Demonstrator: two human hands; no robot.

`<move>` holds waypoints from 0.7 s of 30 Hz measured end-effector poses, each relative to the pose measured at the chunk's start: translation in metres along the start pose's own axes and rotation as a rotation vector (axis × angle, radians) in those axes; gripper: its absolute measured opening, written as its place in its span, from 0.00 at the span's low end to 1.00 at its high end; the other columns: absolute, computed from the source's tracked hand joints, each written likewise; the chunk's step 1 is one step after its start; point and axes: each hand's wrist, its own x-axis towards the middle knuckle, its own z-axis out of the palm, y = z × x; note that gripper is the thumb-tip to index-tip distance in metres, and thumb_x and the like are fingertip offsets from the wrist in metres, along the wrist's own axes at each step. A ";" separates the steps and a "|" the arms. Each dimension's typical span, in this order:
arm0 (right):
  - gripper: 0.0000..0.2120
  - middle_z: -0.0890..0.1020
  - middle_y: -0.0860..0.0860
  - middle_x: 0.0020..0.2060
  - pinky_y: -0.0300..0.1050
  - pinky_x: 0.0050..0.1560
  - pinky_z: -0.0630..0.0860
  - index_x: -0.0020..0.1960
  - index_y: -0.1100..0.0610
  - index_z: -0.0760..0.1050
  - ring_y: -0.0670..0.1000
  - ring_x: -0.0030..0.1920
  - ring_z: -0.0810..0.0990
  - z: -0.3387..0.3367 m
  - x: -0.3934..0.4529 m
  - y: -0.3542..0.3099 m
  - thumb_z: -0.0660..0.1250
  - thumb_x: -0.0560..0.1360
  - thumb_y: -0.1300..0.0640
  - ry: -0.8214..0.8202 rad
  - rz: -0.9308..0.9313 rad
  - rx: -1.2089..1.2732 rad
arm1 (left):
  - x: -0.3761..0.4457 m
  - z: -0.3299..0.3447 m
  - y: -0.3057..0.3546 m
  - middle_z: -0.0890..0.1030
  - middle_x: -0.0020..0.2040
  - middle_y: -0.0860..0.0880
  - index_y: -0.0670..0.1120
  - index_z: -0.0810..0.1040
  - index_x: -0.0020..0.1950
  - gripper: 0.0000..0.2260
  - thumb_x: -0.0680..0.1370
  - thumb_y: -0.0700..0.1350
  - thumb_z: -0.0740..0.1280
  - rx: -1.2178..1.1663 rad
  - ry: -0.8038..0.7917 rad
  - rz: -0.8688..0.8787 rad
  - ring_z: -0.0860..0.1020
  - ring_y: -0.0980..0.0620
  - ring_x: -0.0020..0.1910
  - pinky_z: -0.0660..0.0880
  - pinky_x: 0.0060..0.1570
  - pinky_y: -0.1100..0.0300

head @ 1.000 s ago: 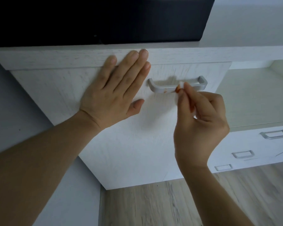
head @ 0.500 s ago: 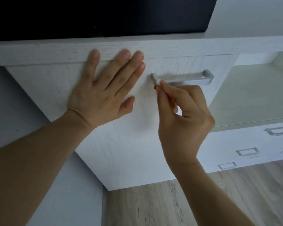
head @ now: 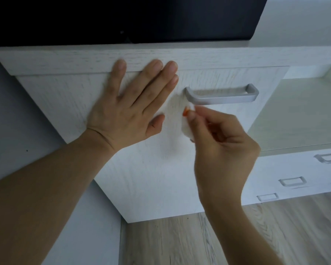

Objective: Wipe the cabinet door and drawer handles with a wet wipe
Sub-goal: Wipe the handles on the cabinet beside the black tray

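A silver bar handle point(head: 224, 95) is fixed near the top of a white wood-grain cabinet door point(head: 151, 178). My left hand point(head: 132, 104) lies flat on the door, fingers straight and reaching up to the cabinet's top edge, just left of the handle. My right hand point(head: 224, 148) pinches a small white wet wipe point(head: 186, 129) between thumb and fingertips, just below the handle's left end. The wipe hangs blurred against the door and is apart from the handle.
A dark screen point(head: 122, 18) stands on the cabinet top point(head: 65, 60). To the right is an open shelf point(head: 298, 115), and below it white drawers with small silver handles point(head: 292, 181). Pale wooden floor point(head: 180, 241) lies below; a grey wall point(head: 8, 121) is at the left.
My right hand slid the wipe leftward along the handle to its left end, and now it has dropped a little below it. My left hand stays flat on the door.
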 end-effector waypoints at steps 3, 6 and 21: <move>0.02 0.84 0.44 0.36 0.40 0.43 0.80 0.42 0.52 0.82 0.44 0.40 0.82 0.005 0.005 -0.004 0.73 0.70 0.58 0.007 0.128 0.027 | 0.000 0.000 0.000 0.42 0.77 0.41 0.38 0.50 0.77 0.32 0.80 0.56 0.52 0.015 0.001 0.007 0.42 0.45 0.76 0.41 0.71 0.41; 0.02 0.84 0.44 0.34 0.34 0.41 0.78 0.39 0.52 0.82 0.43 0.38 0.82 0.006 0.009 -0.007 0.74 0.70 0.56 0.068 0.179 0.062 | -0.001 0.000 0.000 0.40 0.76 0.41 0.38 0.49 0.77 0.32 0.80 0.56 0.51 0.035 -0.012 0.016 0.41 0.44 0.75 0.41 0.71 0.40; 0.02 0.83 0.48 0.32 0.35 0.40 0.79 0.38 0.56 0.82 0.45 0.36 0.82 -0.032 0.040 -0.005 0.75 0.69 0.58 0.231 0.205 0.038 | -0.001 0.001 0.000 0.41 0.77 0.41 0.38 0.51 0.77 0.32 0.79 0.56 0.53 0.051 -0.008 0.004 0.42 0.45 0.76 0.42 0.71 0.40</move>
